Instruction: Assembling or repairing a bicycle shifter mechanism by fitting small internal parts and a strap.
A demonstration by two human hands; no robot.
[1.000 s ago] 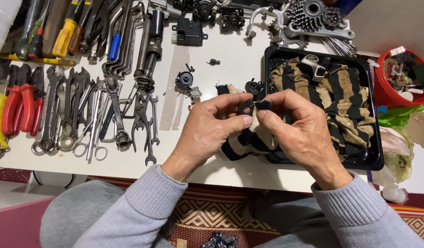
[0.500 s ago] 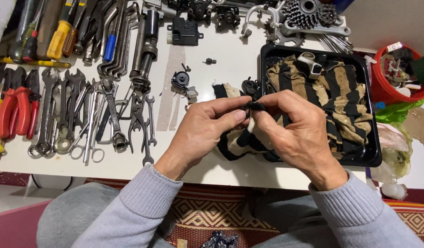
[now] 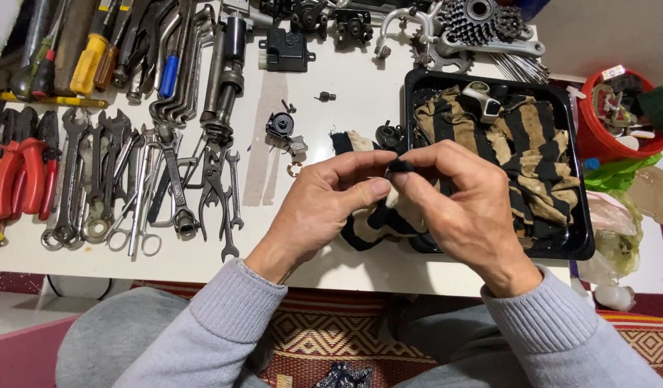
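A: Status on the hands?

B: I see both meeting over the near table edge, just left of the black rectangular plastic tray (image 3: pixel 581 244). My left hand (image 3: pixel 320 208) and right hand (image 3: pixel 468 208) are both pinched shut on 1 small black part (image 3: pixel 399 167), held between thumb and fingertips from 2 sides.

A: Where does the part sit relative to the grip?

B: Right at the fingertips, top of the pinch, between the 2 hands. Left thumb comes in from the left, right fingers close over it from the right and above. Too small to call its long axis; mostly hidden by fingers.

A: Which hand is nearer?

B: Equal, both touching it. Right covers more of it.

A: What's under the hands?

B: The tan-and-black striped cloth rag (image 3: pixel 532 154) fills the tray and spills over its left wall, with a fold hanging below my fingers.

A: Around it?

B: A small black round mechanism (image 3: pixel 281 128) lies on the white table (image 3: pixel 360 100), left of the hands. Row of steel open-end spanners (image 3: pixel 116 179) further left, red-handled pliers (image 3: pixel 19 176) at the far left edge. Red plastic tub (image 3: pixel 597 140) of odds sits right of the tray, well apart.
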